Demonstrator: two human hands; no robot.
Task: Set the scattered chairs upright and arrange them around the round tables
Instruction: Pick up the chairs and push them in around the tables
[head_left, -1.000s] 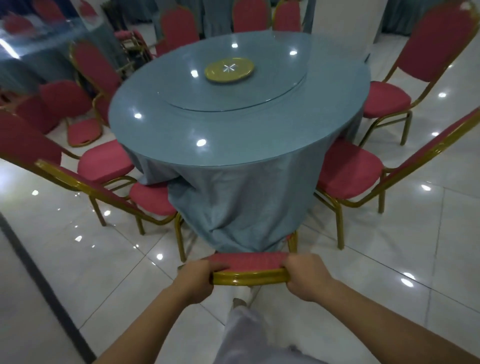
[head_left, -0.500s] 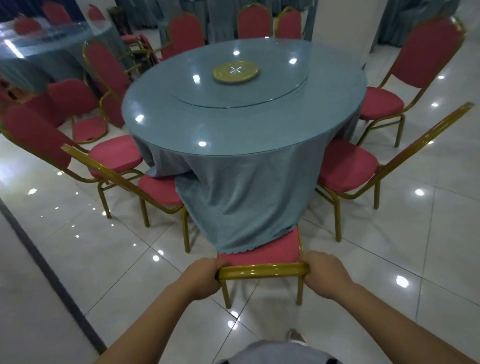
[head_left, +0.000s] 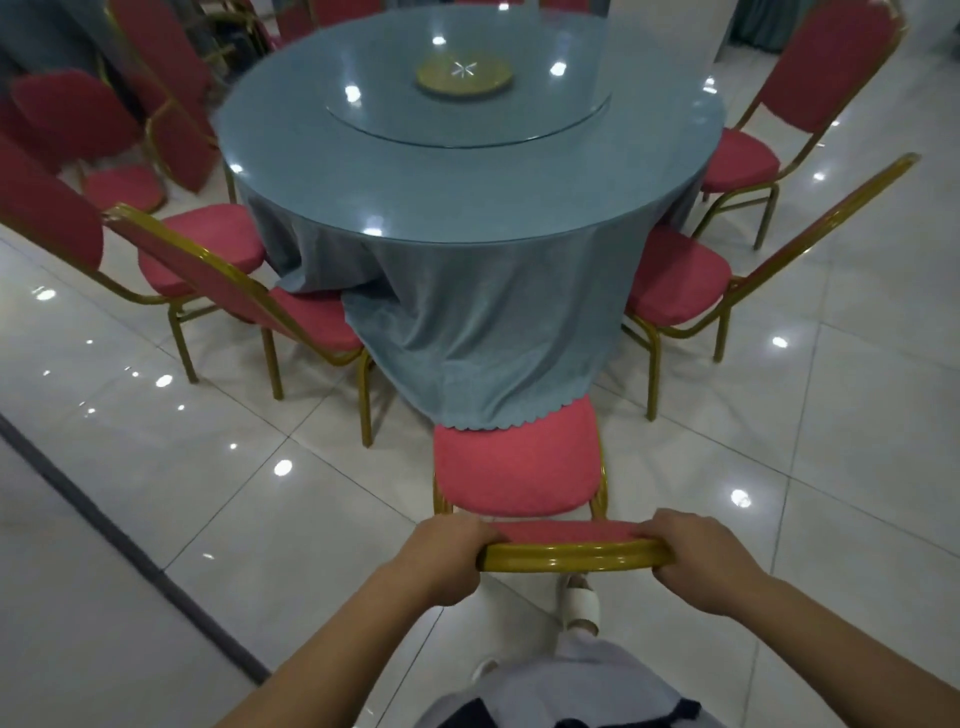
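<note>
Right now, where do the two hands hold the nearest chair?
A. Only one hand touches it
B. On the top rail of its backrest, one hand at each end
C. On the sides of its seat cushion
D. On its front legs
B: the left hand and right hand each wrap one end of the gold top rail of the chair, whose seat points toward the table.

Left grip (head_left: 444, 558) and right grip (head_left: 696, 558) clenched, forearms extended.

Glossy white tile floor (head_left: 857, 415), thin dark joints, dotted with ceiling-light reflections. Grey strip (head_left: 130, 545) running diagonally across lower left of frame. White pillar (head_left: 670, 31) at top, right of centre. Dim teal drapery (head_left: 753, 26) upper right.
</note>
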